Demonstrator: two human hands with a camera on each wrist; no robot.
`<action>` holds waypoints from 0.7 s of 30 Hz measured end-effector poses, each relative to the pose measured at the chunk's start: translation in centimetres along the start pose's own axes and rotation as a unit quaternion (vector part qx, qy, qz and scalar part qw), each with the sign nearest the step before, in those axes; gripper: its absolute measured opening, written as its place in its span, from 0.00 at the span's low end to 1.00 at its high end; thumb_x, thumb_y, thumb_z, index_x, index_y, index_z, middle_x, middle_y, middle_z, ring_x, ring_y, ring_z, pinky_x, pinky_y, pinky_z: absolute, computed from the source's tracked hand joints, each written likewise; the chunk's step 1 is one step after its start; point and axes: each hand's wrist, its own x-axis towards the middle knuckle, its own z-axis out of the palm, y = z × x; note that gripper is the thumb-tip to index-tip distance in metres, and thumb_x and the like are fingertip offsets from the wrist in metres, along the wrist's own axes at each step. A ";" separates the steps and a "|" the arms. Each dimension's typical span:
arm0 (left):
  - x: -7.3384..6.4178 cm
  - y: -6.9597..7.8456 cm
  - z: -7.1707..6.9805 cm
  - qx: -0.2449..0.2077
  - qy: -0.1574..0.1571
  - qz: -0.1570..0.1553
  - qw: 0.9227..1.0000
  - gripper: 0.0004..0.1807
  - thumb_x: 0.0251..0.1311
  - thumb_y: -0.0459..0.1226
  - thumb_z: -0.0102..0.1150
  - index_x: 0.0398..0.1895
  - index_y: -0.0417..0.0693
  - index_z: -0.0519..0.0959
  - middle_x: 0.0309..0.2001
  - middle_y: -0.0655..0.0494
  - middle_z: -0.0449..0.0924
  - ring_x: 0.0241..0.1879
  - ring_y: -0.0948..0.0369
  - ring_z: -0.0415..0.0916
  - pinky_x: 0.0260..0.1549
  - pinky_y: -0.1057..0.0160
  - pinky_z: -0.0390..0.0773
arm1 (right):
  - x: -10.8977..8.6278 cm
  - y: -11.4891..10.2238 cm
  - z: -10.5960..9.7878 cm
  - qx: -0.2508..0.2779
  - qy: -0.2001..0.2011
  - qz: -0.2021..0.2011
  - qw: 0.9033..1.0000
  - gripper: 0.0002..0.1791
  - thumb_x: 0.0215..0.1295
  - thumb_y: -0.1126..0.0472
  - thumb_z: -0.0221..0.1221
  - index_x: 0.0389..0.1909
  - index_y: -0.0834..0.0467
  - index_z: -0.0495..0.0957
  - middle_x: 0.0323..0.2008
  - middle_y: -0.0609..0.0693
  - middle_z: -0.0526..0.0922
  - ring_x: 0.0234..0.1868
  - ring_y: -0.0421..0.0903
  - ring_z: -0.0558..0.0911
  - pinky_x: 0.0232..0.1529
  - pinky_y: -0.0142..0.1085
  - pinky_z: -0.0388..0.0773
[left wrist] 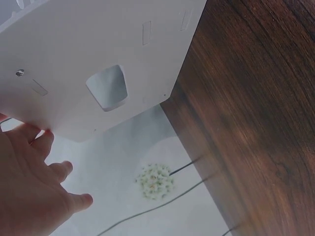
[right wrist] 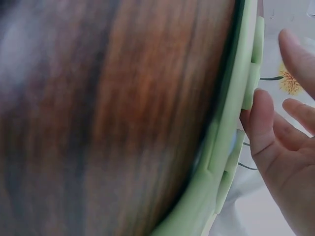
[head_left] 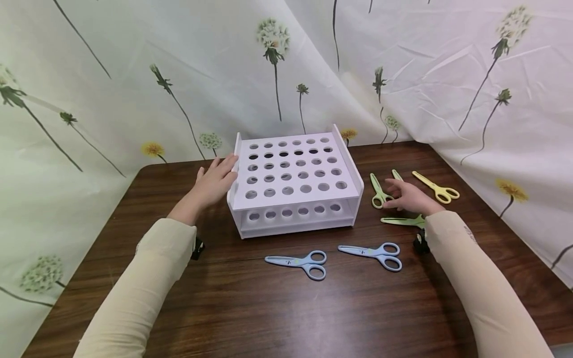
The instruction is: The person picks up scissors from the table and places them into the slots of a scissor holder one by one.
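**Your left hand [head_left: 217, 179] touches the white rack [head_left: 297, 182]; your right hand [head_left: 411, 196] is over the green scissors**

Your left hand lies along the left side of the rack, its fingers spread and relaxed. In the left wrist view, its fingertips meet the edge of the side panel, near a cut-out opening; your grip is loose, not wrapped around anything.

Your right hand is released too, its fingers lightly bent. One pair of green scissors [head_left: 377, 188] lies just right of the rack, blades pointing away from you, handles by your fingertips. You cannot tell from these views whether your fingers touch it. A second green pair [head_left: 396, 175] shows only its blade beyond your hand, and a third green pair [head_left: 400, 221] lies on your side of it, blade pointing left, handles partly hidden by your wrist.

The yellow scissors [head_left: 431, 185] lie past your right hand, handles toward the table's right edge. Two blue pairs lie nearer you: one blue pair [head_left: 291, 261] in front of the rack, the other blue pair [head_left: 370, 252] to its right, both with blades pointing left.

The rack stands upright on the dark wooden table [head_left: 250, 318], in front of a flowered cloth [head_left: 215, 59].
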 end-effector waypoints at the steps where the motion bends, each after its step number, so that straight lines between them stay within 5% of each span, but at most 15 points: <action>1: 0.0 0.0 0.0 0.000 0.000 0.001 1.000 0.30 0.70 0.48 0.27 0.73 0.52 0.45 0.72 0.53 0.39 0.69 0.50 0.28 0.58 0.38 0.26 | 0.1 0.0 0.0 -0.002 -0.002 0.002 1.000 0.43 0.59 0.62 0.61 0.69 0.66 0.47 0.58 0.69 0.64 0.55 0.63 0.67 0.37 0.43 0.77; 21: -0.2 0.0 -0.1 0.002 -0.003 0.002 1.000 0.30 0.70 0.48 0.27 0.73 0.51 0.44 0.72 0.53 0.38 0.69 0.50 0.27 0.58 0.39 0.25 | 0.8 -0.2 0.4 -0.065 0.017 -0.020 0.998 0.40 0.53 0.70 0.62 0.65 0.71 0.53 0.43 0.67 0.73 0.45 0.60 0.73 0.40 0.49 0.71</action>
